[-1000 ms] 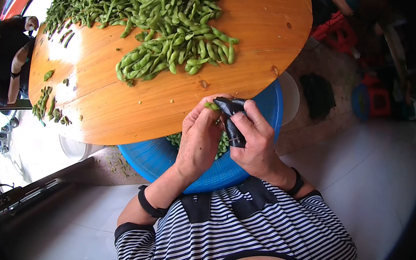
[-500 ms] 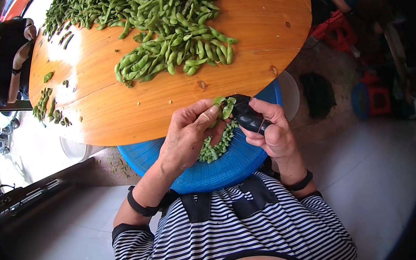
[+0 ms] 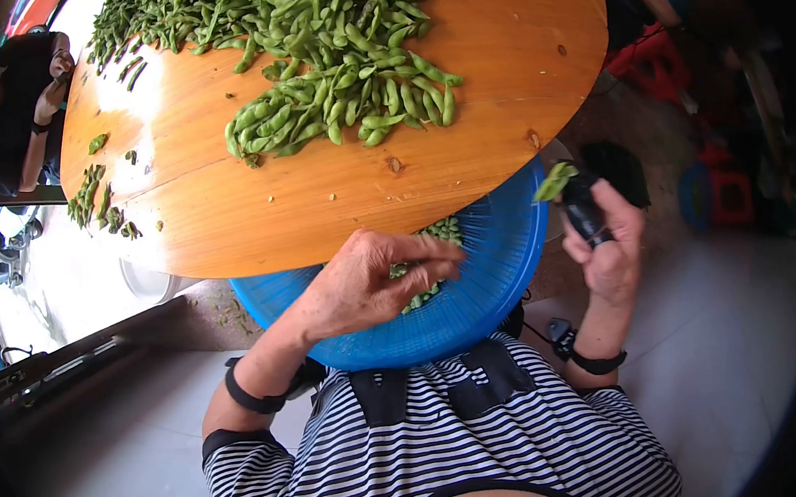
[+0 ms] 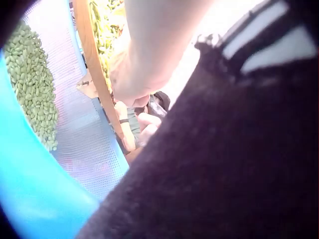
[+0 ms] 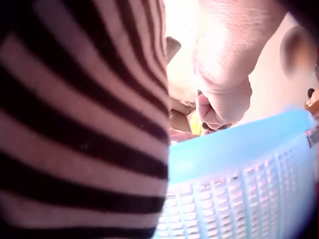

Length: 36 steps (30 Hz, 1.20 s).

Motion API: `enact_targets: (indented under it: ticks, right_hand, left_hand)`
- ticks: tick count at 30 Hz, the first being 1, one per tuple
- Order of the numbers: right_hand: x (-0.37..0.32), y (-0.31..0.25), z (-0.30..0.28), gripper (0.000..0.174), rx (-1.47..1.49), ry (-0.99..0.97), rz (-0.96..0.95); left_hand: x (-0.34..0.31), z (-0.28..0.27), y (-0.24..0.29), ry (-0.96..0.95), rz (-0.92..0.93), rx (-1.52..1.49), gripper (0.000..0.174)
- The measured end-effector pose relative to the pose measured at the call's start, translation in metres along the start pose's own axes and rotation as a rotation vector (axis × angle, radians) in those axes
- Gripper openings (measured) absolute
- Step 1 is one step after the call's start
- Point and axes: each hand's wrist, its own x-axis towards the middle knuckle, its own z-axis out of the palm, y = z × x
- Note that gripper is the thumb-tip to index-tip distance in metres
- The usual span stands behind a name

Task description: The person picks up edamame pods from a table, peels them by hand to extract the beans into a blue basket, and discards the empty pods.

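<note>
Over the blue basket (image 3: 502, 249) in the head view, the left hand (image 3: 372, 279) has its fingers extended and slightly bent, holding nothing that shows. Shelled green beans (image 4: 32, 84) lie in the basket, partly hidden by that hand in the head view. Beyond the basket's right rim, the right hand (image 3: 611, 244) grips a black object (image 3: 586, 213), with a green pod (image 3: 555, 182) at its upper end. In the right wrist view the right hand (image 5: 224, 102) appears beyond the basket rim (image 5: 239, 144), its fingers curled.
A heap of green pods (image 3: 337, 93) covers the back of the wooden table (image 3: 320, 217), with small scraps (image 3: 90, 195) at its left. Another person (image 3: 17, 111) is at the left edge; red stools (image 3: 652, 65) stand right. A pale container (image 3: 150, 278) sits below the table's left edge.
The hands have parted. The right hand has moved right with the black object and a green pod; the left has let go of the pod and moved down over the basket.
</note>
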Motion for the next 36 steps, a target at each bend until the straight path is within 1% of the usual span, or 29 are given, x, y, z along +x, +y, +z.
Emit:
enact_targets:
  ticks: [1, 3, 4, 5, 6, 7, 8, 9, 11, 13, 14, 15, 16, 17, 19, 20, 21, 23, 24, 25, 27, 28, 30, 34, 36]
  right_hand:
    - [0.0, -0.009, -0.017, 0.038, -0.127, 0.075, 0.002]
    - [0.003, -0.009, -0.054, 0.04, -0.959, 0.057, -0.23]
    - [0.0, -0.011, -0.059, 0.043, -1.063, 0.153, -0.138]
    - [-0.002, -0.011, -0.062, 0.043, -1.063, 0.155, -0.142]
    - [-0.003, -0.011, -0.064, 0.042, -1.098, 0.208, -0.101]
    - [-0.003, -0.011, -0.065, 0.041, -1.132, 0.261, -0.059]
    - [-0.002, -0.011, -0.064, 0.041, -1.131, 0.263, -0.061]
    - [-0.001, -0.01, -0.061, 0.041, -1.075, 0.285, -0.092]
    - [0.002, -0.006, -0.052, 0.041, -1.016, 0.313, -0.123]
    - [0.007, 0.0, -0.035, 0.041, -0.786, 0.241, -0.157]
    - [0.011, 0.006, -0.024, 0.042, -0.745, 0.2, -0.228]
    - [0.012, -0.004, -0.009, 0.044, -0.598, 0.089, -0.082]
    - [0.012, -0.005, 0.007, 0.045, -0.404, 0.018, -0.04]
    - [0.013, -0.007, 0.021, 0.045, -0.15, -0.037, 0.089]
    - [0.016, -0.001, 0.045, 0.046, 0.152, -0.185, 0.194]
    - [0.017, 0.007, 0.05, 0.045, 0.259, -0.255, 0.231]
    - [0.017, 0.016, 0.054, 0.043, 0.366, -0.327, 0.267]
    - [0.015, 0.025, 0.061, 0.04, 0.464, -0.433, 0.243]
    - [0.016, 0.024, 0.065, 0.038, 0.511, -0.394, 0.33]
    - [0.016, 0.022, 0.065, 0.038, 0.509, -0.394, 0.332]
    - [0.017, 0.019, 0.065, 0.037, 0.457, -0.396, 0.4]
    - [0.016, 0.018, 0.064, 0.037, 0.455, -0.391, 0.401]
    - [0.016, 0.019, 0.059, 0.036, 0.477, -0.42, 0.412]
    - [0.015, 0.021, 0.056, 0.037, 0.518, -0.43, 0.426]
    - [0.013, 0.022, 0.055, 0.041, 0.513, -0.415, 0.419]
  left_hand:
    - [0.001, -0.007, 0.008, 0.002, -0.001, 0.0, 0.02]
    - [0.007, -0.017, 0.019, 0.181, 0.085, 0.4, 0.017]
    - [0.016, -0.022, 0.012, 0.383, 0.159, 0.624, 0.018]
    - [0.025, -0.033, 0.01, 0.506, 0.233, 0.751, 0.019]
    - [0.034, -0.043, 0.013, 0.587, 0.282, 0.975, 0.019]
    - [0.042, -0.052, 0.012, 0.589, 0.284, 0.977, 0.019]
    - [0.049, -0.06, 0.007, 0.599, 0.308, 1.085, 0.018]
    - [0.054, -0.065, 0.003, 0.607, 0.333, 1.193, 0.018]
    - [0.058, -0.068, -0.001, 0.592, 0.321, 1.155, 0.016]
    - [0.059, -0.066, 0.002, 0.621, 0.331, 1.086, 0.014]
    - [0.057, -0.064, 0.007, 0.618, 0.333, 1.087, 0.014]
    - [0.052, -0.059, 0.017, 0.557, 0.249, 0.885, 0.013]
    - [0.047, -0.053, 0.021, 0.491, 0.165, 0.682, 0.012]
    - [0.042, -0.046, 0.019, 0.485, 0.166, 0.681, 0.012]
    - [0.031, -0.029, 0.016, 0.348, 0.127, 0.04, 0.014]
    - [0.028, -0.02, 0.009, 0.358, 0.184, -0.106, 0.014]
    - [0.025, -0.012, 0.009, 0.36, 0.182, -0.106, 0.014]
    - [0.02, -0.004, 0.01, 0.368, 0.117, -0.252, 0.013]
    - [0.018, -0.004, 0.01, 0.388, 0.111, -0.208, 0.012]
    - [0.017, -0.002, 0.008, 0.388, 0.111, -0.21, 0.012]
    - [0.019, 0.003, 0.002, 0.521, 0.139, -0.195, 0.015]
    - [0.02, 0.005, -0.002, 0.516, 0.139, -0.198, 0.015]
    - [0.023, 0.008, -0.011, 0.579, 0.251, -0.046, 0.016]
    - [0.026, 0.013, -0.014, 0.614, 0.287, -0.003, 0.016]
    - [0.025, 0.015, -0.014, 0.628, 0.283, -0.011, 0.016]
